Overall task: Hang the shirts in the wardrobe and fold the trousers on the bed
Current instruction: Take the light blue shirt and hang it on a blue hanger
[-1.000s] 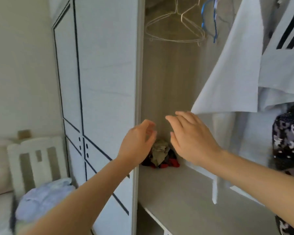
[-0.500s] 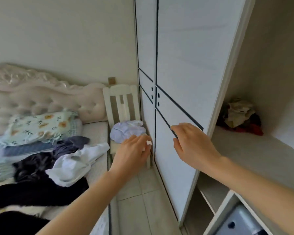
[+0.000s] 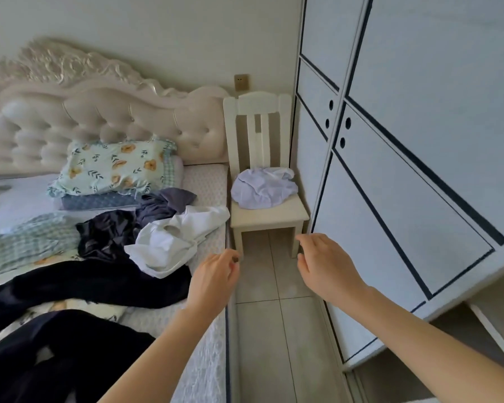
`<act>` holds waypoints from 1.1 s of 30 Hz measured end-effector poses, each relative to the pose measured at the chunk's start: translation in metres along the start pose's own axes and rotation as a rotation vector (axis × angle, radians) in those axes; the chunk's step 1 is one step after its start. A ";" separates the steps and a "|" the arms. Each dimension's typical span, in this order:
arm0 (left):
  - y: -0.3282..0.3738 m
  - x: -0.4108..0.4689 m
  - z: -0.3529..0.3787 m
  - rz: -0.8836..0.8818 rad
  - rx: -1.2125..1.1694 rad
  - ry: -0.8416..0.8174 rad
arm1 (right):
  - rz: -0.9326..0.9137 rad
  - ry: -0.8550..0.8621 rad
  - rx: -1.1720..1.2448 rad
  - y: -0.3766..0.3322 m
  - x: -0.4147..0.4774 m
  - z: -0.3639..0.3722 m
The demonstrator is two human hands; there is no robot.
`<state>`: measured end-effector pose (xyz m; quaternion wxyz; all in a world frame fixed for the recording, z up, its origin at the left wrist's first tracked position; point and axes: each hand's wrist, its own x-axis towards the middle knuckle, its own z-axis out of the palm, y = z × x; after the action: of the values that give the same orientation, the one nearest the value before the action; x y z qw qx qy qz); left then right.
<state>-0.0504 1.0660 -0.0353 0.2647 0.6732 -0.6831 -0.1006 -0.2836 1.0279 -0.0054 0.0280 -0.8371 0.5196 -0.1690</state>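
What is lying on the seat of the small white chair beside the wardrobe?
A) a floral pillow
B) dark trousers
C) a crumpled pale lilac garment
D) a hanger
C: a crumpled pale lilac garment sits on the chair seat, while the floral pillow and dark trousers lie on the bed.

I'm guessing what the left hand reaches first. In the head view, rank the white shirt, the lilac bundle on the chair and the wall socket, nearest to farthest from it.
1. White shirt, on the bed, just left of the left hand.
2. Lilac bundle, on the chair seat, ahead and right.
3. Wall socket, on the wall above the chair back.
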 end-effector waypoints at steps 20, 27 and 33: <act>-0.082 0.257 0.129 -0.439 0.061 -0.179 | 0.128 -0.367 0.022 0.147 0.270 0.132; -0.093 0.368 0.164 -0.535 0.016 -0.173 | 0.167 -0.460 0.046 0.208 0.381 0.162; -0.125 0.449 0.196 -0.536 0.007 -0.245 | 0.218 -0.529 0.031 0.248 0.450 0.204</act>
<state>-0.0188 0.5774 -0.1601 0.1420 0.8133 -0.5082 -0.2452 -0.2513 0.4921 -0.1387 0.1934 -0.7909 0.5784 0.0511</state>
